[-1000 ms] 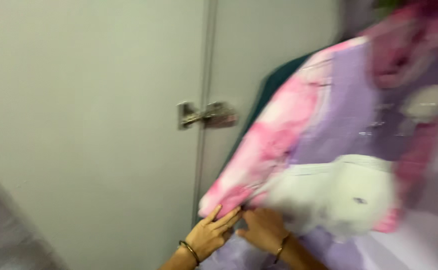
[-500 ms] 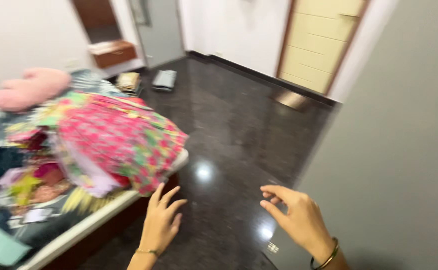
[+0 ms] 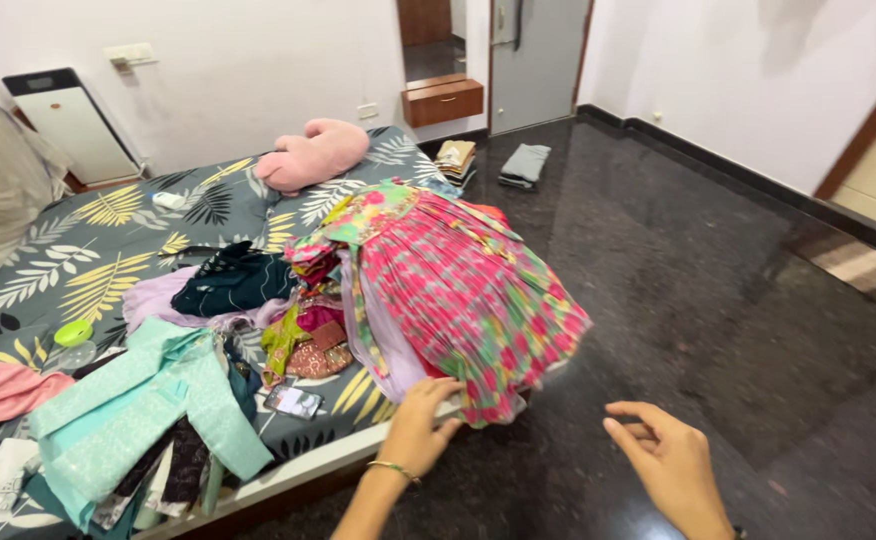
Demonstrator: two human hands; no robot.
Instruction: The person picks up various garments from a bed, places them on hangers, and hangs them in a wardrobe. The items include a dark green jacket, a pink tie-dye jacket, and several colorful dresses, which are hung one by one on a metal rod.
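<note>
I see a bed (image 3: 108, 225) with a grey leaf-print sheet, strewn with clothes, beside a dark polished floor (image 3: 718, 300); a pink pleated floral dress (image 3: 458, 290) lies over its near corner, long axis running away from me. My left hand (image 3: 420, 425), the nearer, rests open on the hem just ahead, gripping nothing. My right hand (image 3: 670, 462) hovers open and empty, right of the dress.

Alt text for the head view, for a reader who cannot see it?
The left hand touches a pink pleated floral garment at the edge of a leaf-print bed strewn with clothes; the right hand hovers open over the dark glossy floor.
</note>
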